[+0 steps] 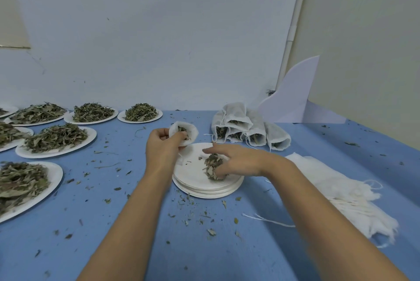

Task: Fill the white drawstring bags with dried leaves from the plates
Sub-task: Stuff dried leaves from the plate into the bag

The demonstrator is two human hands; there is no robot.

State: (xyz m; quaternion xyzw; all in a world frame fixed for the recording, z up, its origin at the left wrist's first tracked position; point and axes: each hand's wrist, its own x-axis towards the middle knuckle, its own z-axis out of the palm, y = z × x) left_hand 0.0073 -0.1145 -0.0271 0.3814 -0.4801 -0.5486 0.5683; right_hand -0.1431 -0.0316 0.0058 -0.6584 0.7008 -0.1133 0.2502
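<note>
far left of the stack of paper plates (200, 189) sit the full plates (56, 142), each heaped with dried leaves. just left of the stack and a little behind it, my left hand (160, 147) grips the white drawstring bag (189, 132) i'm filling. my fingers and thumb are curled round its rolled-down mouth, holding it open and tipped toward the stack, and some leaf shows inside.

on the stack's top plate my right hand (236, 162) is half closed. most of its fingers are curled over the one clump of dried leaves (213, 167) left there, raking it against the plate, while the forefinger sticks out straight above. the clump is covered but not yet lifted.

to do this well, i think i should close right under the clump so nothing dangles. then i'd carry it low and bring the bag's mouth over the plate's rim, so crumbs fall on the plate. the blue table (113, 224) near the stack is littered with bits, which tells me these leaves shed easily. i'd keep my left fingers spreading the mouth wide and push the leaves down gently, since they look brittle. i'd also leave slack at the top for the string.

behind and to the right of the stack lie the filled bags (247, 128), piled on one another. further right is the heap of empty bags (341, 189), with strings trailing toward the stack.
</note>
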